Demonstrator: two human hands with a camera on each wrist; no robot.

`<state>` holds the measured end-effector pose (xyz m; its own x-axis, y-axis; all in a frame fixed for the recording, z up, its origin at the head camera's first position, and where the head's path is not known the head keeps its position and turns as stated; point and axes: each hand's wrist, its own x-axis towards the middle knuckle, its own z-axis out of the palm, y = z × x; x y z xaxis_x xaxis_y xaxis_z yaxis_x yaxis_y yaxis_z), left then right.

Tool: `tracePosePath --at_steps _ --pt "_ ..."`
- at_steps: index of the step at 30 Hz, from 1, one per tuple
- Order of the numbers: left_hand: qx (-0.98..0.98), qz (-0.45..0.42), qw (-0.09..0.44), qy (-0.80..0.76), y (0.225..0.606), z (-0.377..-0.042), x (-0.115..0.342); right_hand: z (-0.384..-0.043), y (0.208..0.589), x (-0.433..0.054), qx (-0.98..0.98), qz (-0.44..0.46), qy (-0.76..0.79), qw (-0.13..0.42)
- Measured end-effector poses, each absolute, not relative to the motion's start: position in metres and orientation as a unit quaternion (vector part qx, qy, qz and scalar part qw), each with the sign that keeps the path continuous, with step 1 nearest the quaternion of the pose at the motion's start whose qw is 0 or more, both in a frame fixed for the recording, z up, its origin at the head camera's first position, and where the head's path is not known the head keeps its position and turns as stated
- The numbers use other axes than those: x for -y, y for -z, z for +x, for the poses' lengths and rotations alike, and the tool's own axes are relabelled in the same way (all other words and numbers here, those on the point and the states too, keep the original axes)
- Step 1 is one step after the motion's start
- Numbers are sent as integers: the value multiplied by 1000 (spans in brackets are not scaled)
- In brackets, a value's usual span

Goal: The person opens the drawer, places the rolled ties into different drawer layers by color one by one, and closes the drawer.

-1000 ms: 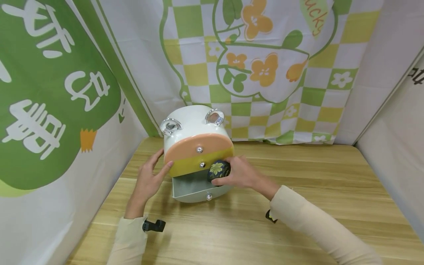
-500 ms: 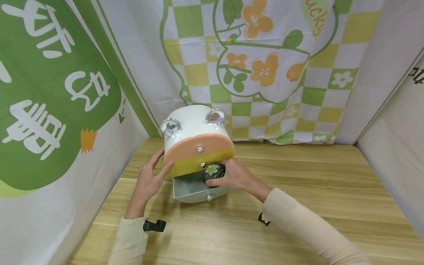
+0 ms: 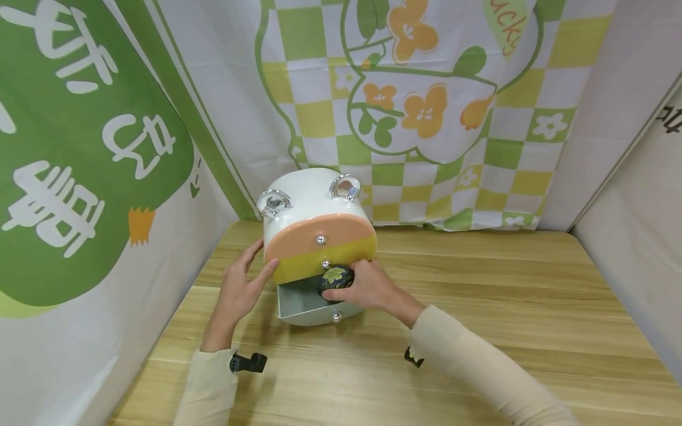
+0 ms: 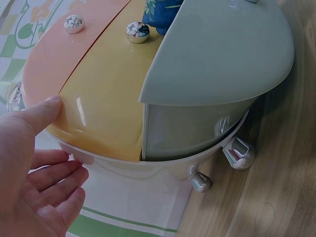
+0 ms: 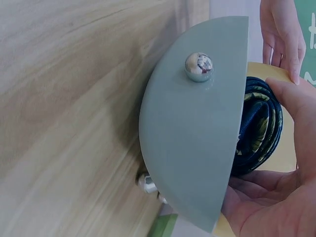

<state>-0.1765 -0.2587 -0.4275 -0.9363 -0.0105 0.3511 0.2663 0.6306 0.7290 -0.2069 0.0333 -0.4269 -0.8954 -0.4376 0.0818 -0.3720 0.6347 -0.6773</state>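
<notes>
A rolled-up dark blue cloth with a yellow-green leaf pattern is in my right hand, pinched between thumb and fingers. It sits at the mouth of the pulled-out grey-green bottom drawer. From the right wrist view, the coiled layers of the cloth show behind the drawer front, which hides part of it. My left hand rests against the left side of the small rounded drawer cabinet. Its thumb touches the cabinet front near the peach-yellow seam, and the other fingers lie relaxed along the side.
The peach top drawer and yellow middle drawer are closed, each with a silver knob. Two silver ring-shaped ears top the white cabinet. It stands on a wooden table, in front of a printed green-and-white curtain.
My right hand has moved left and slightly down with the rolled cloth, further over the open drawer. The left hand and the cabinet have stayed in place.
</notes>
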Motion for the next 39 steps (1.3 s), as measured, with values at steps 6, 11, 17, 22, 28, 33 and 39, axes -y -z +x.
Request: tracePosePath --at_steps 6,11,17,22,28,33,39 --pt "886 -75 169 425 427 -176 258 -205 433 -27 -896 -221 380 56" --pt "885 -78 170 426 428 -176 258 -203 437 -24 -902 -209 370 71" --pt "884 -77 164 430 428 -176 259 -203 436 -20 -907 -190 365 87" --pt "886 -73 159 430 427 -176 258 -204 436 -16 -914 -177 354 95" --pt "884 -73 162 433 428 -177 259 -205 436 -11 -913 -172 357 96" --pt "881 -77 166 436 430 -178 259 -205 437 -7 -914 -174 357 88" --pt "879 -77 165 441 429 -178 259 -203 435 -7 -913 -176 357 88"
